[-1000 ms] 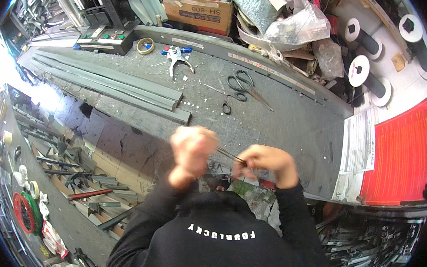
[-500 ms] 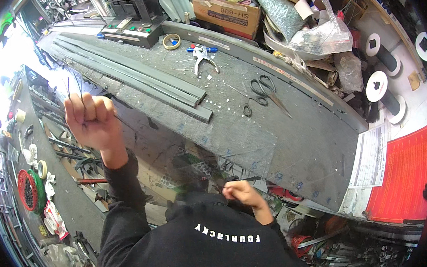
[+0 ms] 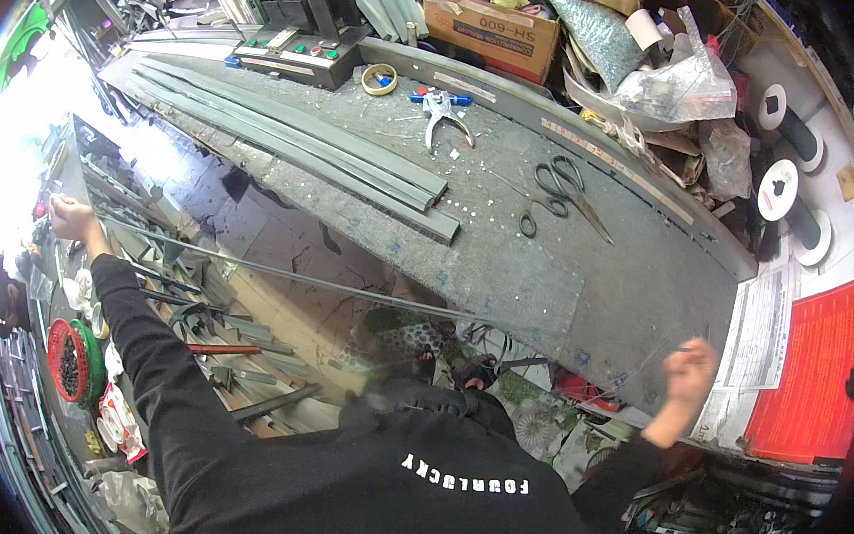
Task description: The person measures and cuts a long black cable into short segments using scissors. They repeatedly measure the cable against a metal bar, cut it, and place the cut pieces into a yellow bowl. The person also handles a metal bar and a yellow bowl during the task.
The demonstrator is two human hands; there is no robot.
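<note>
We're gripping a thin wire (image 3: 345,288) with both fists closed on its ends, left hand (image 3: 68,217) flung wide, right hand (image 3: 690,370) by the workbench (image 3: 507,263) edge, stretching it taut, so it's probably risking slipping free and whipping back.

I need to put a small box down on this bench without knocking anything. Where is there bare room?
The grey bench top is bare between the black scissors and its near edge, by the right hand. A smaller gap lies between the pliers and the scissors. The long grey strips fill the left part, and the back edge is crowded with a cardboard box and bags.
</note>
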